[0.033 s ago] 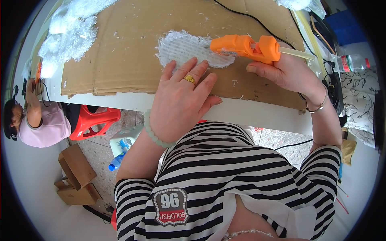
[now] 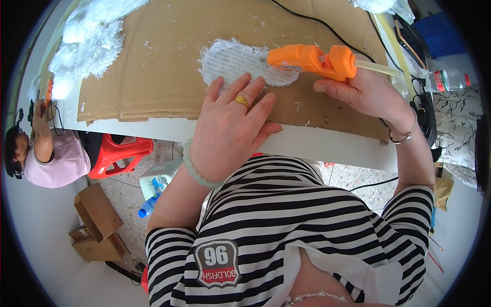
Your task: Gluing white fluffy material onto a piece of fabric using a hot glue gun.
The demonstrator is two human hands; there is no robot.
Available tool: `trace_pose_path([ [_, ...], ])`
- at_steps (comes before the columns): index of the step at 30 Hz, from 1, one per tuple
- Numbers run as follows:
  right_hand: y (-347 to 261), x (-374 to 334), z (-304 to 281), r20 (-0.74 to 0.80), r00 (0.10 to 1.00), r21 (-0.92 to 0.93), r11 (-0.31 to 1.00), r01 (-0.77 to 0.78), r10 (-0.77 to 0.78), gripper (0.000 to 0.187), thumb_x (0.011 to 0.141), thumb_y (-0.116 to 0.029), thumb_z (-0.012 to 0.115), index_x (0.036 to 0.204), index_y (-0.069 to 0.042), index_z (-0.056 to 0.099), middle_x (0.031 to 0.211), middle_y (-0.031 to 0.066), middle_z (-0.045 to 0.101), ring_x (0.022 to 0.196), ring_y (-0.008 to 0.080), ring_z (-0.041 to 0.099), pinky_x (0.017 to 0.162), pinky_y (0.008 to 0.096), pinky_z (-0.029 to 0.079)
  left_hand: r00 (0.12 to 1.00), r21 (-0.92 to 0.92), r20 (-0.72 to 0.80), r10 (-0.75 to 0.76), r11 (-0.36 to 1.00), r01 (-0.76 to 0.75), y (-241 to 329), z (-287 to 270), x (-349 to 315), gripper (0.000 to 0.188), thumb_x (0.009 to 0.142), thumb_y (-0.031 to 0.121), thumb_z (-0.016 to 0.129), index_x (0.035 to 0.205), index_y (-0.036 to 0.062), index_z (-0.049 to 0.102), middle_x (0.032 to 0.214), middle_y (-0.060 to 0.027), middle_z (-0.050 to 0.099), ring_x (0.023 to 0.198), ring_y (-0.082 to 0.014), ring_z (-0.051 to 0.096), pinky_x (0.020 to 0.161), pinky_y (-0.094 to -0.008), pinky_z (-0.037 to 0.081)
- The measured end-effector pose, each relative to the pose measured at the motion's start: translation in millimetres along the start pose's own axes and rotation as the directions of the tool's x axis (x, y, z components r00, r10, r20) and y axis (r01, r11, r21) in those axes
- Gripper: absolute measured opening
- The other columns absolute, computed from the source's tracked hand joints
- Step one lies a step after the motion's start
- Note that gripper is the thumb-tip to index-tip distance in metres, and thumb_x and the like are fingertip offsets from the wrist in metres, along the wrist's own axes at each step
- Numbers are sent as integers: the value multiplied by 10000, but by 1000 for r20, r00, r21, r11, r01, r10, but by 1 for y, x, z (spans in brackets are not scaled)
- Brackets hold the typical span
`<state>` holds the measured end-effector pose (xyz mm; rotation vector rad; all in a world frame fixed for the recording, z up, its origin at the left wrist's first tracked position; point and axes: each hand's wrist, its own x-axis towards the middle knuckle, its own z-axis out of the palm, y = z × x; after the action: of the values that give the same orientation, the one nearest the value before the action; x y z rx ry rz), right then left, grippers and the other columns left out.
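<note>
At the upper centre: white pad (image 2: 230,57) under my left hand (image 2: 230,120), orange glue gun (image 2: 299,57) in my right hand (image 2: 372,96)

The pad lies flat on a brown cardboard sheet (image 2: 158,77) that covers much of the white worktop (image 2: 327,142). My left fingers (image 2: 263,107) are spread, tips laid on its lower edge, thumb out to the side, pinching nothing. My right hand is closed on the glue gun, though the gun hides most of that grip. Its nozzle points left over the pad; whether the two touch, I cannot tell. A pale rod (image 2: 379,68) sticks out at the gun's back.

I judge the pad light, soft and floppy, its frayed rim likely to shed, so pressing flat near the edge suits it better than tugging fringe. The gun looks stiff and a little heavier; I would hold it by the handle, away from the probably hot nozzle.
</note>
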<state>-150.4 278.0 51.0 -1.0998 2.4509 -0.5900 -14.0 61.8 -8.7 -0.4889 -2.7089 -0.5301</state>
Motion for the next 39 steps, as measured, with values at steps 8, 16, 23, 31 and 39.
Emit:
trace_pose_path([
  [8,-11,16,-2,44,998,-57,997,-42,45,331,880,-298,673,979,6,585,721,86,569,632,200,546,585,318,436,1000,7,-1,-12,1000,12,0,-1,-1,410,785,326,698,1088,64,611,1200,-113,613,1157,-318,551,988,-512,388],
  [16,-22,25,-5,72,996,2,998,-55,55,349,891,-345,654,1014,-23,599,730,74,578,627,198,538,606,313,440,1000,-10,-9,-2,1000,2,-1,-1,-2,406,780,310,704,1085,57,614,1198,-121,612,1154,-322,553,978,-521,394],
  [23,-25,39,-10,159,981,-50,993,-107,114,386,913,-391,616,1042,-27,598,725,70,589,636,173,523,618,299,439,1000,-9,-2,1,1000,-1,0,-2,-1,404,783,306,700,1083,50,616,1195,-123,613,1148,-325,554,980,-521,393],
  [31,-18,35,-11,15,992,143,983,119,-122,386,922,-344,623,1128,-24,556,732,-1,517,651,114,442,608,272,405,998,-26,-55,11,1000,-13,-2,2,-1,375,757,275,715,1032,36,627,1131,-113,619,1128,-290,544,933,-520,396],
  [39,-21,37,-11,83,995,90,995,52,-59,374,922,-343,617,1103,-22,553,715,31,506,635,132,427,590,284,389,998,-24,-66,10,1000,-11,-2,1,-1,374,749,270,719,1025,36,623,1131,-115,624,1122,-292,551,937,-525,394],
])
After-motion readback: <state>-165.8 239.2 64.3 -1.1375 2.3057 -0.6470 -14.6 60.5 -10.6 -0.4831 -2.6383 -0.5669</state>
